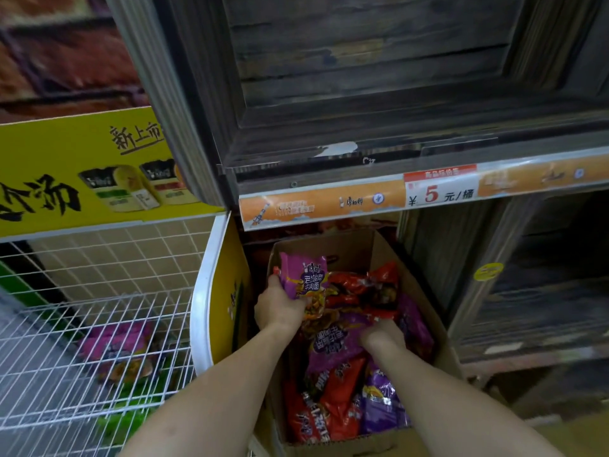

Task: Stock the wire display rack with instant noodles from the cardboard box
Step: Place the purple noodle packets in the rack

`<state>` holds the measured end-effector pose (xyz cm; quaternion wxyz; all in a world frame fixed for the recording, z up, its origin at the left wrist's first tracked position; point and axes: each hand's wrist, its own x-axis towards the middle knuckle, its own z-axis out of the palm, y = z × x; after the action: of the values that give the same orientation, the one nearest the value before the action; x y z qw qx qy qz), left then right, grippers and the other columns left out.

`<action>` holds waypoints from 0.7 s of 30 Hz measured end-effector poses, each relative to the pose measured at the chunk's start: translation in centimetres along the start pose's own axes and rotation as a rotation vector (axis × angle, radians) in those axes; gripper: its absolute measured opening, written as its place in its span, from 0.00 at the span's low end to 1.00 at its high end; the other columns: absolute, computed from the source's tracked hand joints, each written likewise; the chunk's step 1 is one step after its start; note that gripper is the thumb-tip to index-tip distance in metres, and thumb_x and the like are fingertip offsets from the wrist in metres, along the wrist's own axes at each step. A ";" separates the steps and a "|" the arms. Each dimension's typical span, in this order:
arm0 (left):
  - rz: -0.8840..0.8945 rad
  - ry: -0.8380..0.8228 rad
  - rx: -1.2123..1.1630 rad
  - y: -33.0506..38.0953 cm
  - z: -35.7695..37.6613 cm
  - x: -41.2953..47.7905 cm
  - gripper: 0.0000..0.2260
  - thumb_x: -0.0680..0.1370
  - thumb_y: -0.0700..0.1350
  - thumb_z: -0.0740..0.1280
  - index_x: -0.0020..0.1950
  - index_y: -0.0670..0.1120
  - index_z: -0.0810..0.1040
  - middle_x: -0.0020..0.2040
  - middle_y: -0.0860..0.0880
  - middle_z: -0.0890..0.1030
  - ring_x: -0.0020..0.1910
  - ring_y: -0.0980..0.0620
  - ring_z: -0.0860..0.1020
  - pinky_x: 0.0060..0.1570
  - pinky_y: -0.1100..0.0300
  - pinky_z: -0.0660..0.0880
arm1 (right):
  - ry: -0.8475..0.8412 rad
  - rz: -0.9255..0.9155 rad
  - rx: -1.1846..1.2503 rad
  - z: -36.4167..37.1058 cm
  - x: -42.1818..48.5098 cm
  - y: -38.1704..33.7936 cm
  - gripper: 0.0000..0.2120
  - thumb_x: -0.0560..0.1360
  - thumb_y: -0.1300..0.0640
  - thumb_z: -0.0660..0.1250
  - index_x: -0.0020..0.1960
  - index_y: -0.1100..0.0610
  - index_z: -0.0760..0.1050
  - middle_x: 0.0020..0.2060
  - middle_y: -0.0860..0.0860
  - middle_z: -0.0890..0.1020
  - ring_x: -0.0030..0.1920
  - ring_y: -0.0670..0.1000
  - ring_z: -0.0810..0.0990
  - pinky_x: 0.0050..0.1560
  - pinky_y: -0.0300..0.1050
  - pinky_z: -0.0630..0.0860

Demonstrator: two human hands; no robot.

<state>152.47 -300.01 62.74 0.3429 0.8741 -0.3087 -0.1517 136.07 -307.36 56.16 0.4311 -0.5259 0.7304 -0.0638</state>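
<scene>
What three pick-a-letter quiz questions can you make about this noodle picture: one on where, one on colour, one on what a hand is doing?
1. Where is the cardboard box?
A) right beside the wire rack
B) on a trolley
C) on a chair

2. What colour is the packet in the left hand?
A) green
B) blue
C) purple

3. What is the right hand doing?
A) waving
B) reaching among the packets in the box
C) holding a cup

Answers: 1 A, the box stands right up against the rack's side; 2 C, its wrapper is purple; 3 B, its fingers are buried among the packets.
</scene>
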 end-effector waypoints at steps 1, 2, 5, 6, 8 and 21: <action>-0.003 0.004 -0.006 -0.1 0.2 -0.1 0.23 0.70 0.53 0.80 0.58 0.51 0.73 0.52 0.49 0.84 0.52 0.44 0.83 0.54 0.49 0.81 | 0.016 -0.020 0.034 -0.1 0.0 -0.2 0.21 0.77 0.50 0.70 0.65 0.61 0.78 0.61 0.58 0.82 0.58 0.58 0.82 0.47 0.42 0.76; 0.000 0.006 -0.010 -0.2 0.3 -0.2 0.22 0.70 0.53 0.80 0.58 0.51 0.73 0.52 0.49 0.84 0.52 0.44 0.83 0.54 0.49 0.81 | 0.025 -0.055 0.064 -0.4 -0.2 -0.6 0.20 0.77 0.48 0.69 0.64 0.60 0.79 0.60 0.58 0.83 0.58 0.59 0.82 0.46 0.42 0.75; 0.024 0.046 -0.008 0.1 0.2 -0.4 0.22 0.72 0.52 0.79 0.58 0.50 0.73 0.53 0.49 0.83 0.53 0.43 0.83 0.49 0.53 0.78 | 0.073 -0.201 0.217 -1.9 -0.9 -1.8 0.17 0.76 0.52 0.68 0.64 0.55 0.80 0.57 0.58 0.83 0.58 0.61 0.81 0.55 0.46 0.79; 0.033 0.069 -0.011 0.4 -0.1 -0.4 0.22 0.72 0.52 0.79 0.59 0.50 0.73 0.53 0.49 0.82 0.52 0.43 0.82 0.47 0.53 0.77 | 0.096 -0.251 0.295 -2.5 -1.2 -2.4 0.19 0.76 0.54 0.69 0.66 0.54 0.79 0.58 0.58 0.83 0.59 0.62 0.81 0.59 0.48 0.78; 0.058 0.107 -0.026 1.0 -0.8 -0.4 0.21 0.72 0.51 0.78 0.58 0.49 0.73 0.52 0.48 0.81 0.52 0.41 0.81 0.47 0.50 0.79 | 0.120 -0.340 0.409 -4.1 -2.2 -3.8 0.21 0.78 0.58 0.68 0.71 0.57 0.75 0.61 0.58 0.81 0.63 0.61 0.79 0.63 0.46 0.74; -0.244 -0.566 -0.846 5.0 -4.6 -2.0 0.14 0.77 0.50 0.74 0.59 0.44 0.85 0.50 0.39 0.87 0.50 0.39 0.85 0.57 0.41 0.81 | 0.219 -0.824 0.016 -10.4 -10.9 -10.3 0.14 0.66 0.67 0.69 0.47 0.54 0.85 0.43 0.49 0.86 0.50 0.51 0.83 0.47 0.41 0.79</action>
<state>150.92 -299.30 69.64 0.5491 0.6133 -0.1971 -0.5324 136.96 -306.63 74.39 0.2936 -0.7607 0.5000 -0.2919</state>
